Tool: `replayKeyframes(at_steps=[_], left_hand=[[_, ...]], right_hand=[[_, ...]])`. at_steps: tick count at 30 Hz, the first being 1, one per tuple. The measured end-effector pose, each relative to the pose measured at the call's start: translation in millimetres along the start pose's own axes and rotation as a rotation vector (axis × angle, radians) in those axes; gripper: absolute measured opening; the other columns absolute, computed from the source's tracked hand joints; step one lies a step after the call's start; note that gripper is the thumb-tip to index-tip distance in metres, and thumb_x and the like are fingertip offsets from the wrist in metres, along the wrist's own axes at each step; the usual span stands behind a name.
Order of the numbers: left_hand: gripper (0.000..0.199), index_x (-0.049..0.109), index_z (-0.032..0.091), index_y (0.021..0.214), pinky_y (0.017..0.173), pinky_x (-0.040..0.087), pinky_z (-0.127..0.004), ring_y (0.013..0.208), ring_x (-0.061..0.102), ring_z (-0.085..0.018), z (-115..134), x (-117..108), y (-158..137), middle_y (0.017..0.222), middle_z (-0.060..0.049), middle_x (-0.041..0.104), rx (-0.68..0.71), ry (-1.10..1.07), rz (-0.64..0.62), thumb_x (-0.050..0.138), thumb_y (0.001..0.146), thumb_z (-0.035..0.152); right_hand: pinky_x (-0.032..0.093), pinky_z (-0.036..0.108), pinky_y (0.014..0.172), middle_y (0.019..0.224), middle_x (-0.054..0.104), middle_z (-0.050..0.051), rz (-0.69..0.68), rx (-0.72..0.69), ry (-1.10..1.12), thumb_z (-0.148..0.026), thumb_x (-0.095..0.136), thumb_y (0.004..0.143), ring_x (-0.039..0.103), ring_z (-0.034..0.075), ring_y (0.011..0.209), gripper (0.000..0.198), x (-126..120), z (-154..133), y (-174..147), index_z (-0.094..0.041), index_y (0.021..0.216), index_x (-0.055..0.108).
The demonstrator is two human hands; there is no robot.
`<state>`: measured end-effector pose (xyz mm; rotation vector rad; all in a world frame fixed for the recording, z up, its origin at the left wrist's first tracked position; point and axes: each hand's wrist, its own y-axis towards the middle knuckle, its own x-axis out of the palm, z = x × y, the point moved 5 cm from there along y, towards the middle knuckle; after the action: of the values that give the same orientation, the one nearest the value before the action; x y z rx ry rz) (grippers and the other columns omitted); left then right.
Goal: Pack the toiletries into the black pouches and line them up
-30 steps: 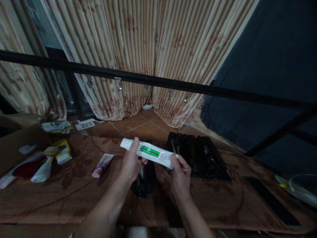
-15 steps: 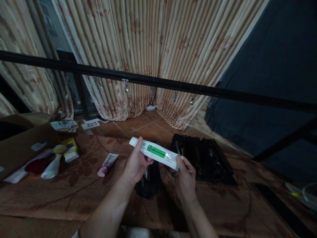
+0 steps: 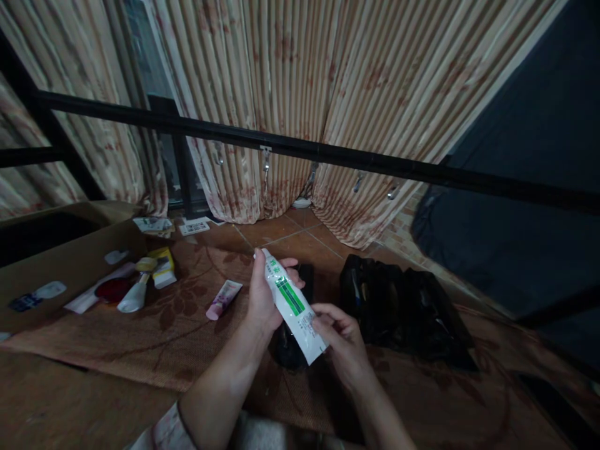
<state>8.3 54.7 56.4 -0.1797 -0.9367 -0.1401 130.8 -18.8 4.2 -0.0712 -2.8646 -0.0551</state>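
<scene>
A white tube with a green label (image 3: 291, 300) slants across the middle of the view, its flat crimped end low and to the right. My left hand (image 3: 265, 294) is closed round its upper part, thumb along the near side, and hides the cap. At the lower right edge of the tube, the fingers of my right hand (image 3: 340, 337) pinch it. Below the tube lies a dark pouch or case (image 3: 287, 350), mostly hidden by it. A small pink and white tube (image 3: 224, 300) rests on the brown patterned cloth left of my left hand.
An open black organizer bag (image 3: 403, 306) lies to the right on the cloth (image 3: 178, 331). At left are a cardboard box (image 3: 89, 256), a white bottle (image 3: 134, 295) and a yellow box (image 3: 163, 267). A black metal rail (image 3: 290, 147) crosses before the curtains.
The white tube has turned from nearly level to a steep slant, its crimped end now lower and nearer me. My right hand has moved down with it. The whole view has shifted.
</scene>
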Motion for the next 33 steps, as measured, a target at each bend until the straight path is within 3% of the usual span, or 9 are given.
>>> replayKeyframes(at_steps=[13, 17, 21, 25, 28, 31, 33], left_hand=[[0.072, 0.064, 0.012, 0.070, 0.054, 0.047, -0.028, 0.036, 0.043, -0.010, 2.4, 2.7, -2.3, 0.038, 0.002, 0.044, 0.034, 0.045, -0.042, 0.032, 0.078, 0.077], [0.073, 0.066, 0.011, 0.086, 0.059, 0.049, -0.030, 0.046, 0.055, -0.014, -0.6, 0.7, 0.2, 0.051, -0.003, 0.058, -0.044, 0.139, -0.038, 0.038, 0.075, 0.078], [0.056, 0.064, 0.013, 0.092, 0.067, 0.049, -0.029, 0.067, 0.064, -0.018, -1.0, -12.1, 6.5, 0.075, -0.007, 0.068, -0.058, 0.315, 0.051, 0.062, 0.070, 0.065], [0.039, 0.064, 0.014, 0.088, 0.066, 0.047, -0.028, 0.069, 0.062, -0.016, 5.4, -28.5, 13.8, 0.081, -0.007, 0.068, 0.035, 0.533, 0.187, 0.072, 0.067, 0.046], [0.028, 0.063, 0.015, 0.086, 0.068, 0.045, -0.027, 0.070, 0.060, -0.015, 12.2, -38.0, 19.2, 0.082, -0.005, 0.066, 0.181, 0.648, 0.281, 0.073, 0.064, 0.029], [0.027, 0.064, 0.015, 0.085, 0.076, 0.045, -0.027, 0.076, 0.060, -0.016, 16.1, -41.7, 22.9, 0.082, -0.004, 0.065, 0.308, 0.796, 0.280, 0.072, 0.060, 0.018], [0.028, 0.064, 0.017, 0.086, 0.078, 0.045, -0.029, 0.079, 0.061, -0.018, 16.1, -42.7, 23.1, 0.083, -0.004, 0.066, 0.312, 0.923, 0.255, 0.072, 0.058, 0.016]], right_hand=[[0.039, 0.019, 0.048, 0.059, 0.060, -0.004, -0.046, -0.057, -0.129, -0.033, 0.073, 0.075, 0.051, 0.008, 0.051, 0.021, 5.6, -7.0, -5.7, -0.019, 0.091, 0.072], [0.039, 0.020, 0.047, 0.058, 0.060, -0.003, 0.009, -0.049, -0.075, -0.033, 0.075, 0.072, 0.050, 0.009, 0.049, 0.024, 2.3, -9.3, -5.3, -0.019, 0.090, 0.073], [0.044, 0.023, 0.048, 0.060, 0.064, -0.002, 0.275, -0.094, 0.056, -0.033, 0.079, 0.063, 0.055, 0.011, 0.049, 0.029, -24.8, -21.0, -2.9, -0.020, 0.089, 0.073], [0.046, 0.025, 0.050, 0.063, 0.067, 0.001, 0.420, -0.136, 0.099, -0.029, 0.081, 0.059, 0.058, 0.012, 0.051, 0.027, -48.3, -31.6, -1.7, -0.019, 0.083, 0.074], [0.044, 0.024, 0.048, 0.063, 0.067, 0.001, 0.444, -0.120, 0.075, -0.028, 0.081, 0.059, 0.057, 0.012, 0.050, 0.024, -52.0, -33.3, -4.7, -0.018, 0.080, 0.074], [0.041, 0.022, 0.046, 0.060, 0.065, 0.000, 0.402, -0.077, 0.031, -0.028, 0.081, 0.060, 0.054, 0.011, 0.048, 0.023, -46.0, -31.2, -9.6, -0.018, 0.080, 0.074], [0.040, 0.021, 0.045, 0.059, 0.063, -0.001, 0.369, -0.056, 0.013, -0.029, 0.080, 0.061, 0.053, 0.010, 0.047, 0.023, -41.4, -28.8, -12.2, -0.017, 0.080, 0.074]])
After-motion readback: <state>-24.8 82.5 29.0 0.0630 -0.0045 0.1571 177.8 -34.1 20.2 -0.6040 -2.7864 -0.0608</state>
